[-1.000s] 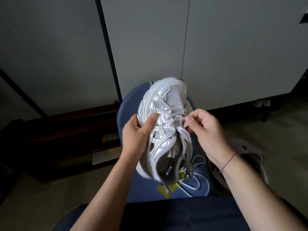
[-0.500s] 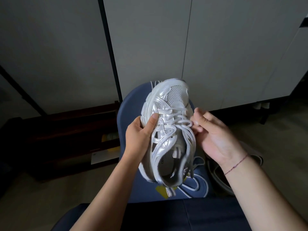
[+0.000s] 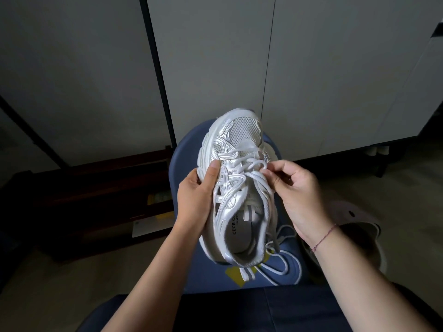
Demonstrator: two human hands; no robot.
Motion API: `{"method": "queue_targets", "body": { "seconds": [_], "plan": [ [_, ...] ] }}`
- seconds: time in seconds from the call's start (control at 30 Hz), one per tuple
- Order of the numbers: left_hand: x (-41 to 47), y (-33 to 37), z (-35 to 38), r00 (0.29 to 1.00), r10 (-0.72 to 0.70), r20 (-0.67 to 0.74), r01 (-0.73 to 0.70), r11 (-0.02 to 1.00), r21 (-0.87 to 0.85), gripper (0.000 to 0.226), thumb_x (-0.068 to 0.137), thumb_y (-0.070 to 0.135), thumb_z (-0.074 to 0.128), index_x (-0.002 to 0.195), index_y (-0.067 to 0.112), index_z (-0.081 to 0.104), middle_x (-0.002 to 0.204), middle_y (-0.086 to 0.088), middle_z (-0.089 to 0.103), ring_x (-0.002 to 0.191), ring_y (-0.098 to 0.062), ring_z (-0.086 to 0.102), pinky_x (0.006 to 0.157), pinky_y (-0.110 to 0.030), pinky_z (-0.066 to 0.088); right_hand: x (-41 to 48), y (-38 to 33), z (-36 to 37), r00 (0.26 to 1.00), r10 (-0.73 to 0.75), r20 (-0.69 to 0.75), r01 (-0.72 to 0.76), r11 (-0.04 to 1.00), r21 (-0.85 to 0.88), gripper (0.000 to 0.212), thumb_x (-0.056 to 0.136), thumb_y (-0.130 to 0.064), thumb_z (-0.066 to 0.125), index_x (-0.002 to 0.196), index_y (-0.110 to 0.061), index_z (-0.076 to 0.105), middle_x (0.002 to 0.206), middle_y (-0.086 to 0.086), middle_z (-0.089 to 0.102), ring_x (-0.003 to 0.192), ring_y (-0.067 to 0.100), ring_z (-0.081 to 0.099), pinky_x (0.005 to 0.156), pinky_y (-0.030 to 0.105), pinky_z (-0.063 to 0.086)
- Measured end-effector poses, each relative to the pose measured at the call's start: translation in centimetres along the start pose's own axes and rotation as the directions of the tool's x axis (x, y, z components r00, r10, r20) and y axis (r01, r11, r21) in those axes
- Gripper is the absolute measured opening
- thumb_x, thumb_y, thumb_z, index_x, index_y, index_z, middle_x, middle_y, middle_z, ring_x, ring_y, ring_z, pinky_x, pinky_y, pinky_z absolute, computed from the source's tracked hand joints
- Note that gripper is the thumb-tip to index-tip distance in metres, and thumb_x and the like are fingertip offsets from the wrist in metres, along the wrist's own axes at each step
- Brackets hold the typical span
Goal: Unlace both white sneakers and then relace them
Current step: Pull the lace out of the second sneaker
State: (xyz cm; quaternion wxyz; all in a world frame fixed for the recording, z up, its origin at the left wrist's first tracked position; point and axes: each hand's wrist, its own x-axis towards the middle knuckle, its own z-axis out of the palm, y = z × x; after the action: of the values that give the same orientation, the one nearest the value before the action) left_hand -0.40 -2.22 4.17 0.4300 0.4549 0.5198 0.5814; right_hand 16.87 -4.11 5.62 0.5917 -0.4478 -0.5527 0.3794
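A white and silver sneaker (image 3: 236,188) is held up over a blue stool, toe pointing away from me. My left hand (image 3: 196,200) grips its left side, thumb on the upper. My right hand (image 3: 294,190) pinches a loop of the white lace (image 3: 257,165) at an eyelet on the shoe's right side. Loose lace ends (image 3: 280,262) trail from the heel down onto the stool. A second shoe (image 3: 354,226) lies on the floor at the right, partly hidden by my right forearm.
The blue stool (image 3: 187,149) stands in front of my knees, with a yellow label (image 3: 231,273) on its seat. A dark low wooden shelf (image 3: 96,188) sits at the left. Grey cabinet doors (image 3: 215,68) fill the background. Pale floor lies around.
The sneaker has tilted so its opening faces me more. My right hand opened against the shoe's side, then closed its fingertips on a lace loop. My left hand kept its grip.
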Motion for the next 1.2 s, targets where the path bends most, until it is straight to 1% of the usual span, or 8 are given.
{"method": "queue_targets", "body": {
  "seconds": [0.1,0.2,0.27,0.43,0.7,1.0,1.1,1.2],
  "plan": [
    [0.1,-0.2,0.0,1.0,0.026,0.01,-0.026,0.999,0.026,0.052,0.076,0.061,0.068,0.095,0.013,0.07,0.089,0.0,0.076,0.087,-0.017,0.073,0.086,-0.042,0.057,0.1,0.1,0.2,1.0,0.001,0.009,0.0,1.0,-0.026,0.013,0.092,-0.019,0.058,0.08,-0.022,0.064,0.081,-0.004,0.068,0.08,0.009,0.06,0.081,0.027,0.05],
    [0.5,-0.4,-0.8,0.998,0.054,-0.041,-0.05,0.995,0.087,0.042,0.082,0.054,0.068,0.089,0.013,0.068,0.083,0.002,0.075,0.079,-0.012,0.072,0.075,-0.033,0.055,1.2,-1.9,-1.7,0.985,0.152,-0.081,-0.095,0.87,0.484,0.021,0.095,-0.006,0.045,0.076,-0.013,0.052,0.071,0.001,0.06,0.063,0.01,0.05,0.057,0.017,0.04],
    [0.9,-0.8,-1.6,0.993,0.052,-0.103,-0.04,0.992,0.118,0.045,0.081,0.055,0.068,0.087,0.011,0.068,0.08,0.0,0.074,0.077,-0.014,0.071,0.075,-0.036,0.056,2.0,-3.0,-4.5,0.974,0.187,-0.128,-0.076,0.803,0.592,0.02,0.095,-0.006,0.043,0.077,-0.012,0.051,0.07,0.001,0.058,0.062,0.011,0.047,0.053,0.016,0.036],
    [1.2,-0.8,-1.9,0.994,-0.015,-0.11,0.015,1.0,0.005,0.061,0.071,0.071,0.067,0.095,0.015,0.072,0.092,-0.003,0.076,0.091,-0.023,0.072,0.091,-0.048,0.055,1.3,-1.2,-3.3,0.994,0.097,-0.053,-0.092,0.991,0.096,0.023,0.091,-0.001,0.051,0.087,-0.018,0.066,0.076,-0.004,0.061,0.07,0.005,0.054,0.064,0.016,0.039],
    [0.6,-0.8,-0.4,0.999,-0.01,-0.048,0.012,0.999,0.042,0.06,0.072,0.065,0.064,0.099,0.011,0.07,0.091,0.0,0.076,0.089,-0.017,0.073,0.087,-0.041,0.057,0.2,-0.3,1.0,0.995,0.093,-0.021,-0.088,0.976,0.197,0.01,0.065,-0.03,0.072,0.074,-0.026,0.075,0.084,-0.005,0.074,0.084,0.006,0.068,0.082,0.024,0.051],
    [0.7,-1.4,-0.2,0.999,-0.013,0.045,0.008,0.994,0.112,0.078,0.072,0.079,0.058,0.121,0.019,0.061,0.11,0.003,0.072,0.1,-0.011,0.069,0.095,-0.039,0.053,0.7,0.7,1.0,0.989,-0.105,-0.102,0.067,0.944,-0.323,0.017,0.091,-0.019,0.059,0.075,-0.023,0.055,0.073,-0.011,0.06,0.066,-0.004,0.054,0.064,0.014,0.042],
    [0.6,-1.4,-0.2,0.999,0.006,0.037,-0.012,0.988,0.154,0.065,0.077,0.072,0.059,0.116,0.019,0.059,0.107,0.007,0.071,0.096,-0.007,0.068,0.089,-0.031,0.052,0.6,0.7,0.6,0.983,-0.116,-0.144,0.065,0.945,-0.32,0.02,0.093,-0.018,0.056,0.075,-0.025,0.051,0.073,-0.007,0.062,0.066,-0.001,0.057,0.063,0.016,0.044],
    [0.3,-0.7,-0.3,0.999,0.052,0.001,-0.051,0.974,0.219,0.042,0.082,0.059,0.058,0.102,0.022,0.055,0.099,0.012,0.067,0.087,0.002,0.063,0.075,-0.019,0.046,0.8,0.9,0.3,0.985,-0.046,-0.167,0.002,0.967,-0.253,0.015,0.092,-0.021,0.056,0.078,-0.019,0.054,0.079,0.006,0.066,0.073,0.019,0.062,0.071,0.032,0.05]
  ]
}}
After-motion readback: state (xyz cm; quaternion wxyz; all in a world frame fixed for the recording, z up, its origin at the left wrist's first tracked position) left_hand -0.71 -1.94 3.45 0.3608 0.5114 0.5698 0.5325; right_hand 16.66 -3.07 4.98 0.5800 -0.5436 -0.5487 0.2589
